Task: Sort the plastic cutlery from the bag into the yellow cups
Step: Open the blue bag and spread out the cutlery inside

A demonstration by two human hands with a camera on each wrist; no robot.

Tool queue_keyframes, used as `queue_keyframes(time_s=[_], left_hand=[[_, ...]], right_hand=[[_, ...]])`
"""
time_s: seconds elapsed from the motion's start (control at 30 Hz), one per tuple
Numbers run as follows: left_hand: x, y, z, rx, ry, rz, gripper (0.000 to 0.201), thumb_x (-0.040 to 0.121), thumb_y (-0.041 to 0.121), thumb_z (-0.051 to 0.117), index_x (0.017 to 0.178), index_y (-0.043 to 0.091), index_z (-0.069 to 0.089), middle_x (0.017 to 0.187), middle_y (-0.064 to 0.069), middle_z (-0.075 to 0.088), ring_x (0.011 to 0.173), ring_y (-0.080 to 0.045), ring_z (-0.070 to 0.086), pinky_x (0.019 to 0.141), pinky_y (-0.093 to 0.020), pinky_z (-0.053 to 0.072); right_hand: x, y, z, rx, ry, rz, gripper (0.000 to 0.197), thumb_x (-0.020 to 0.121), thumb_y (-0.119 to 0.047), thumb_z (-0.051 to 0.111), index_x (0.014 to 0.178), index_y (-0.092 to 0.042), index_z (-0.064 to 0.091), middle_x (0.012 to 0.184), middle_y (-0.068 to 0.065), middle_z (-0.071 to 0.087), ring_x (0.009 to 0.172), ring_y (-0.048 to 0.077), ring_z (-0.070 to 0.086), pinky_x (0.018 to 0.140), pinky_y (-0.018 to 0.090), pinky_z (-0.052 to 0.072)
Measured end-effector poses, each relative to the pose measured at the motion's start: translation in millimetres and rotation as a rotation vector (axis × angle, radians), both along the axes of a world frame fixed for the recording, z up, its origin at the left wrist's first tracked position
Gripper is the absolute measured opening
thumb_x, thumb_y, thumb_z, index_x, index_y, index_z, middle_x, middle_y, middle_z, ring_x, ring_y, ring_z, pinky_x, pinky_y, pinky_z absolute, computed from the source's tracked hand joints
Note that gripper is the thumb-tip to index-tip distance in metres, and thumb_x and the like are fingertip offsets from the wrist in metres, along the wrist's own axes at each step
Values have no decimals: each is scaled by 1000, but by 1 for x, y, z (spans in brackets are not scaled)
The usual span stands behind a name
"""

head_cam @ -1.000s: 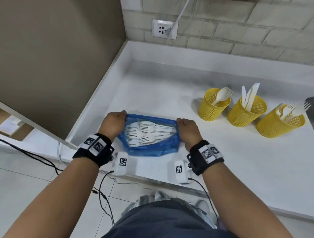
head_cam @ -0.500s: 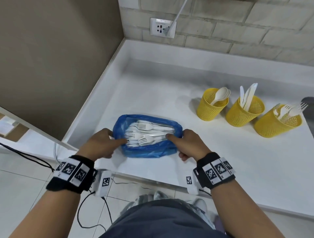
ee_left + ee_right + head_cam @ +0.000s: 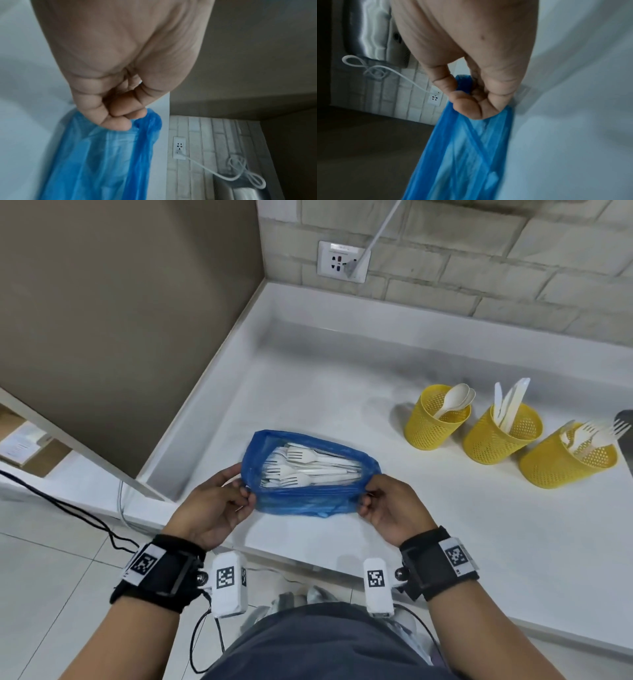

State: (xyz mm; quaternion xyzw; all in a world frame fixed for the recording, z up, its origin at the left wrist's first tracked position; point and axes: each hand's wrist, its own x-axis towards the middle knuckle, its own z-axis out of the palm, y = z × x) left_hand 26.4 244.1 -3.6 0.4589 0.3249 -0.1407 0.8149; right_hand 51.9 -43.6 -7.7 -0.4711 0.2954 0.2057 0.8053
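Observation:
A blue plastic bag (image 3: 305,501) lies on the white counter (image 3: 342,392) near its front edge, its mouth spread wide. Several white plastic forks (image 3: 308,465) lie inside it. My left hand (image 3: 219,501) pinches the bag's near left rim (image 3: 147,121). My right hand (image 3: 387,505) pinches the near right rim (image 3: 464,81). Three yellow mesh cups stand at the right: one with spoons (image 3: 435,419), one with knives (image 3: 500,433), one with forks (image 3: 568,460).
A brown wall panel (image 3: 120,320) closes the left side and a brick wall with a white socket (image 3: 342,261) and plugged cable stands behind. A dark object (image 3: 625,422) shows at the right edge. The counter's front edge runs just under my hands.
Both hands slid from the bag's far corners to its near rim and pulled back toward me. The bag's mouth now gapes wider toward the camera.

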Motion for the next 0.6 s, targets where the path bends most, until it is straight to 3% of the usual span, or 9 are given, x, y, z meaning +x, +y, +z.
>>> queue_keyframes(time_s=[0.07, 0.17, 0.23, 0.3, 0.4, 0.53, 0.6], left_hand=[[-2, 0, 0, 73, 17, -8, 59, 85, -27, 36, 128, 3, 61, 87, -11, 55, 70, -16, 54, 67, -27, 60], [-9, -2, 1, 311, 28, -50, 38, 92, -16, 45, 124, 0, 60, 84, -18, 63, 77, -24, 62, 78, -35, 60], [-17, -1, 3, 410, 63, -130, 23, 97, -3, 56, 119, -6, 60, 94, -26, 68, 82, -31, 66, 80, -41, 61], [-26, -4, 6, 454, 116, -281, 29, 97, 14, 65, 113, -10, 64, 94, -26, 72, 80, -33, 69, 76, -40, 64], [-34, -15, 9, 531, 146, -507, 44, 92, 36, 74, 106, -5, 69, 91, -20, 78, 81, -31, 75, 76, -39, 64], [-32, -31, 8, 527, 128, -547, 48, 85, 44, 79, 108, 2, 68, 90, -14, 79, 87, -31, 77, 75, -38, 64], [-28, -37, 9, 535, 115, -514, 50, 83, 45, 81, 111, 6, 66, 91, -14, 79, 87, -30, 77, 74, -38, 64]], right_hand=[[-4, -5, -4, -67, -31, 59, 23, 89, 8, 48, 76, -8, 59, 67, 8, 51, 54, 17, 44, 51, 29, 42], [-6, -11, -8, -573, -208, 244, 8, 86, -3, 58, 88, -10, 60, 82, 7, 61, 70, 22, 56, 64, 35, 47], [-2, -14, -5, -810, -320, 221, 17, 84, -14, 66, 101, -16, 62, 101, 3, 61, 88, 16, 61, 75, 28, 48], [6, -13, 3, -879, -433, 191, 30, 84, -27, 66, 113, -22, 60, 116, -1, 54, 103, 11, 57, 83, 24, 46], [22, -3, 12, -971, -579, 336, 42, 89, -34, 61, 129, -23, 58, 130, -3, 51, 119, 14, 51, 102, 30, 42], [47, 22, 6, -1132, -625, 687, 48, 101, -32, 54, 147, -19, 49, 150, 2, 50, 136, 21, 47, 116, 38, 36], [53, 30, 0, -1182, -601, 820, 50, 103, -34, 50, 150, -19, 45, 150, 5, 53, 136, 27, 49, 115, 45, 38]])
